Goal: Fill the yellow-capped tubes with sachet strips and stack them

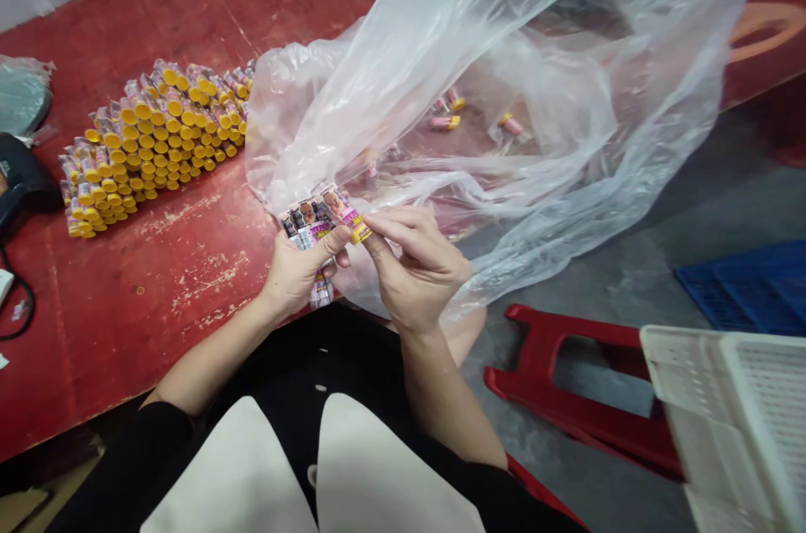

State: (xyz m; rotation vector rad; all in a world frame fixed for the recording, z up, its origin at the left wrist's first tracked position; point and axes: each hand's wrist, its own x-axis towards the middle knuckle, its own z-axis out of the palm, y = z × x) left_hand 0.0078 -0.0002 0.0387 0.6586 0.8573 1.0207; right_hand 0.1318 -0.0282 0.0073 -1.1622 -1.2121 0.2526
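My left hand (pixel 299 269) is closed around several small printed tubes (pixel 306 218) near the table's front edge. Between the thumb and fingers of my right hand (pixel 419 264) is the yellow-capped end of one printed tube (pixel 343 211), held against the bunch in the left hand. Just beyond both hands lies a large clear plastic bag (pixel 390 96), spread over the table and hanging past its edge. A few loose yellow-capped tubes (pixel 446 122) show inside the bag. To the left, a stacked pile of the same tubes (pixel 164 134) has its yellow ends facing me.
The red table (pixel 207 298) has worn paint. At its left stand a black device (pixel 25 180) with a cable and a wrapped roundish item (pixel 22 96). On the floor at right are a red stool (pixel 567 373), a white crate (pixel 711 415) and a blue crate (pixel 749 285).
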